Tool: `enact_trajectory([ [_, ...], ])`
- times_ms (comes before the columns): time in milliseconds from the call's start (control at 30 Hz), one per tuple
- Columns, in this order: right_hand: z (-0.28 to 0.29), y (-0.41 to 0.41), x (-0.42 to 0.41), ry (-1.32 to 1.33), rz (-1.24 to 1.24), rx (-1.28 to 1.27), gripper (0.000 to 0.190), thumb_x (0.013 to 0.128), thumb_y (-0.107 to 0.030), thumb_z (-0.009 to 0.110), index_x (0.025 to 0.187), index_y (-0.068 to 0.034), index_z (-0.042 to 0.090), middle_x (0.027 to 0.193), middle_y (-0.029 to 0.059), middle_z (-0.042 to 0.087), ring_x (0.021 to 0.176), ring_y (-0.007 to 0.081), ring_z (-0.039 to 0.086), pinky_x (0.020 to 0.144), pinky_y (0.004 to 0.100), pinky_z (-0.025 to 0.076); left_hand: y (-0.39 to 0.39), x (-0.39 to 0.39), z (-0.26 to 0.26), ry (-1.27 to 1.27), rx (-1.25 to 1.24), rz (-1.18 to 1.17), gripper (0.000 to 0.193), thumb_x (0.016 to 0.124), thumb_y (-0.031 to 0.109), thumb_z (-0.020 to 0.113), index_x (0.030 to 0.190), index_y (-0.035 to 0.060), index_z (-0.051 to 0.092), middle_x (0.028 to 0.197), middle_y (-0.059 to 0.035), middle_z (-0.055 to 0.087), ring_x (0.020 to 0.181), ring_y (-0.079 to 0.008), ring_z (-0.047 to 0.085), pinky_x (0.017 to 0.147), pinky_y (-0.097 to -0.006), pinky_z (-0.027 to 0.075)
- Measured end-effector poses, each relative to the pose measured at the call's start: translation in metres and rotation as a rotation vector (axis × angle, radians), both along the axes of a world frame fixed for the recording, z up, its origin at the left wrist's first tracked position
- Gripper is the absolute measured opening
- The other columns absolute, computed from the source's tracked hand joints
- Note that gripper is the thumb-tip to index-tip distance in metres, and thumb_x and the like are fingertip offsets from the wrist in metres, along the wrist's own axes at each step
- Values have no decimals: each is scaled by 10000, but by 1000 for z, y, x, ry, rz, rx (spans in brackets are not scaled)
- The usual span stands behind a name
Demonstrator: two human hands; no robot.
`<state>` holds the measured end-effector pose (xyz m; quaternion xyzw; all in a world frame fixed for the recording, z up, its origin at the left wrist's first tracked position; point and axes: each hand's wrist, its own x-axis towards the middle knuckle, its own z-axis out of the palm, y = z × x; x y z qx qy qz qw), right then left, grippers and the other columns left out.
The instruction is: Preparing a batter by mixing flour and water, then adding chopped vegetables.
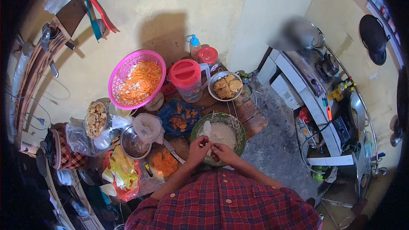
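Note:
My left hand and my right hand meet over the near part of a green bowl holding a pale, wet batter. Their fingertips are close together; what lies between them is too small to tell. A white spoon rests in the bowl just beyond my left hand, and whether the fingers touch it is unclear. Left of the bowl, a blue plastic bag carries orange scraps. A knife lies near my left forearm, beside a heap of orange shreds.
A pink basket of shredded carrot, a red-lidded pitcher and a strainer of fried pieces stand at the back of the wooden table. A steel bowl, a bowl of cut pieces and plastic bags are at left. A tiled counter stands right.

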<state>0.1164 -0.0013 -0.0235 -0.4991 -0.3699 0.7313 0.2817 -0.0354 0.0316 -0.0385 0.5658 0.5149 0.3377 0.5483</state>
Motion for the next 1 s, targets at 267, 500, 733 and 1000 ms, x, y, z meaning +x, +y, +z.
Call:
enact_trajectory([
  [267, -38, 9, 44, -1178, -148, 527, 163, 798, -123, 482, 769, -19, 604, 693, 163, 593, 639, 325, 604, 591, 426, 476, -20, -37, -4, 107, -183, -43, 246, 799, 231, 603, 903, 8, 605, 815, -86, 622, 756, -159, 578, 680, -291, 454],
  [500, -58, 33, 12, -1409, -145, 412, 141, 724, -91, 489, 737, -26, 613, 707, 184, 600, 674, 349, 609, 613, 449, 486, -10, -60, -62, 223, 261, 86, 486, 703, 149, 659, 1116, -4, 453, 1005, -153, 534, 932, -246, 532, 803, -338, 424],
  [733, -55, 3, -20, -1434, 44, 470, 163, 731, -124, 482, 766, -54, 625, 712, 164, 610, 699, 338, 614, 623, 446, 490, 2, -57, -86, 232, -44, 10, 533, 695, 121, 675, 1134, -19, 407, 1066, -171, 498, 997, -284, 499, 867, -361, 396],
  [1000, -28, -31, -15, -1523, 322, 524, 151, 720, -127, 497, 752, -59, 629, 695, 157, 610, 670, 310, 618, 561, 422, 486, -13, -57, -83, 97, 154, -17, 642, 808, 60, 557, 1337, 53, 193, 1223, -194, 404, 1093, -301, 461, 860, -388, 447],
])
